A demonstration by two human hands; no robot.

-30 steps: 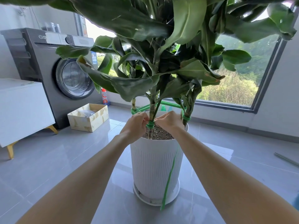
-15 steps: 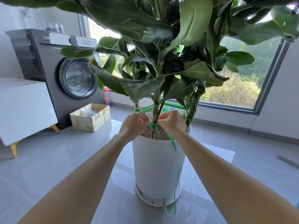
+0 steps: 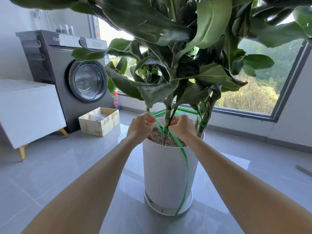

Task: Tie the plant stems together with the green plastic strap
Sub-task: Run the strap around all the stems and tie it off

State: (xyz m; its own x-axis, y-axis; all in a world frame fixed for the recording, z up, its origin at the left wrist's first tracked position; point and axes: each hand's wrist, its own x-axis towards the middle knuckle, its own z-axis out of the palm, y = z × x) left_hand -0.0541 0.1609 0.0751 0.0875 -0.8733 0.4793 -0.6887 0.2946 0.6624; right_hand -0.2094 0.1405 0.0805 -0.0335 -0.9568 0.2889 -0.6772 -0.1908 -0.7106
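- Head view: the green plastic strap (image 3: 165,130) is wound round the centre stem (image 3: 167,114), just above the soil (image 3: 157,136) in the white ribbed pot (image 3: 167,174). Runs of it go to the left stem (image 3: 148,110) and to the right stem (image 3: 200,132), which is wrapped too. The loose tail hangs over the pot rim down to the floor (image 3: 67,174).
- The left hand (image 3: 141,127) has its fingers (image 3: 149,119) curled and pinches the strap left of the wrap. The right hand (image 3: 181,126) is clenched on the strap hard against the centre stem, and the tail comes out beneath it.
- The step in hand looks like cinching or knotting the wrap at the centre stem. It should go best if both hands pull evenly and level, so the band lies flat and snug without biting the stem. The stem should stay upright rather than be dragged sideways in the soil. The tail needs slack enough not to catch on the rim.
- The pot stands in a saucer (image 3: 152,202) on glossy grey floor tiles.
- A grey washing machine (image 3: 59,73) stands at the back left, with a white cabinet (image 3: 28,112) in front of it. An open cardboard box (image 3: 99,123) sits on the floor near the pot.
- A red bottle (image 3: 116,100) stands below the window (image 3: 253,95), which shows greenery outside. Broad leaves (image 3: 152,22) fill the top of the view.
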